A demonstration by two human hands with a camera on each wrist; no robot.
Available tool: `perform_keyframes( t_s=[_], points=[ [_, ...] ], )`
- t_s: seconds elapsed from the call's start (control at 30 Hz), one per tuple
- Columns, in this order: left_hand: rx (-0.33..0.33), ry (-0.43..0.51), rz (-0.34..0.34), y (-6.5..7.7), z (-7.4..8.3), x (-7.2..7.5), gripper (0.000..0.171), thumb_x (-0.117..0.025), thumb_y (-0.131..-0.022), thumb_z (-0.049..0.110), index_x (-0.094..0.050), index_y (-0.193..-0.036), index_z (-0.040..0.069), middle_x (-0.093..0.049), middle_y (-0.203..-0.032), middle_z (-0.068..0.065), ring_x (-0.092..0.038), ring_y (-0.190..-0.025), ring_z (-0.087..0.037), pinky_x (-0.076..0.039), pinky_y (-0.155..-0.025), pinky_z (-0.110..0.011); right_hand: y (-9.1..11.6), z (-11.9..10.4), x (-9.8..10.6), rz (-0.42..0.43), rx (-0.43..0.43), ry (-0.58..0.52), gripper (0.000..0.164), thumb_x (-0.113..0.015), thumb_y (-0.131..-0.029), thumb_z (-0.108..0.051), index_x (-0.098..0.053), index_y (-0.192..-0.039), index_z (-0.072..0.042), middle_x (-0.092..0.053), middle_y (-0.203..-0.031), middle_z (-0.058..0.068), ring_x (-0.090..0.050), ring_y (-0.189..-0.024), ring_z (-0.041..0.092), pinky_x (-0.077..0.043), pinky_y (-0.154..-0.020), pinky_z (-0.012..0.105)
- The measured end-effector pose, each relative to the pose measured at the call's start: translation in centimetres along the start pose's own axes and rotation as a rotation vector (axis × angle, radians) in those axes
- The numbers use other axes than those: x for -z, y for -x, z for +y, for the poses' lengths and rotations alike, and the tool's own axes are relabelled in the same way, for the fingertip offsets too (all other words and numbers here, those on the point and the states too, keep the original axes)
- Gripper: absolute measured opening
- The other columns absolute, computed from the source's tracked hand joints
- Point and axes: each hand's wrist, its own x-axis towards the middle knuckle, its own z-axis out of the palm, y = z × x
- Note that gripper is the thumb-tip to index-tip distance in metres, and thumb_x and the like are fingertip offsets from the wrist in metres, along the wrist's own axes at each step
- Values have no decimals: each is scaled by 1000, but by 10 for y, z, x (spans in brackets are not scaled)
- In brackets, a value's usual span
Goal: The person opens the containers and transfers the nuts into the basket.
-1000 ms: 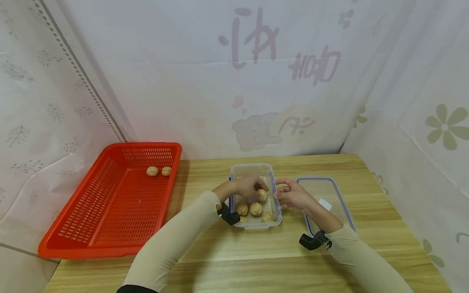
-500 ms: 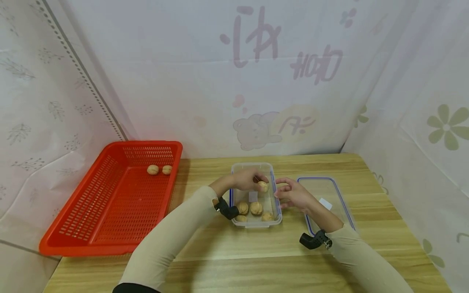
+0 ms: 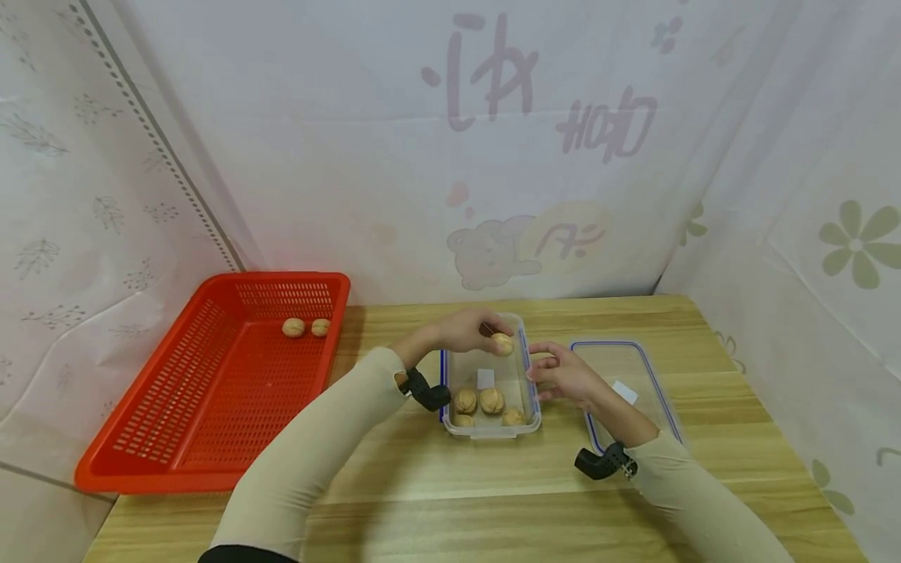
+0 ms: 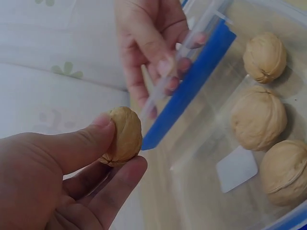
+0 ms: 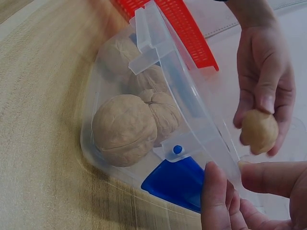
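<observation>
My left hand [image 3: 467,330] holds a walnut [image 4: 125,136] between thumb and fingers, above the far part of a clear plastic food container [image 3: 493,432]. Along the container's right side, my right hand [image 3: 566,377] pinches the wall near a blue clip [image 5: 180,184], the thumb and fingertips set against it. Several walnuts lie in the container's near end, among them one walnut [image 3: 492,401] in the middle and another walnut [image 5: 123,129] by the wall. A small white packet [image 4: 237,168] rests on the container's floor.
At the left stands a red perforated plastic basket [image 3: 232,399], with two walnuts [image 3: 293,328] in its far right corner. A clear lid [image 3: 619,356] with a blue seal lies under the right forearm. Printed white cloth [image 3: 380,156] surrounds the wooden table [image 3: 450,508].
My left hand has lifted the walnut and moved it toward the container's far end, uncovering the white packet. The right hand has stayed at the container's side.
</observation>
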Motion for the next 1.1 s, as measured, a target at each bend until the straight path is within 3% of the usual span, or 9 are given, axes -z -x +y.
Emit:
perform_keyframes(
  t_s=[0.4,0.7,1.1],
  points=[
    [-55,32,47,18,16,21,40,-67,-99,8,-60,-136,-5,-62,-136,-17,-60,-125,-31,-51,-101,-30,0,1,-1,3,3,-6,54,-61,-99,0,-35,-146,6,-61,-100,9,-63,-85,16,-60,-65,29],
    [-71,-2,87,30,12,34,38,-68,-98,8,-62,-134,-4,-64,-133,-16,-61,-123,-30,-50,-102,-32,0,2,-2,-1,12,-10,53,-60,-99,1,-35,-146,6,-60,-99,8,-62,-82,16,-60,-64,28],
    [-39,34,176,59,8,58,39,-71,-97,12,-64,-134,1,-66,-127,-12,-62,-116,-26,-51,-102,-38,-1,3,-3,3,10,-13,55,-61,-98,2,-34,-146,7,-60,-97,6,-61,-80,14,-60,-62,28]
  ],
)
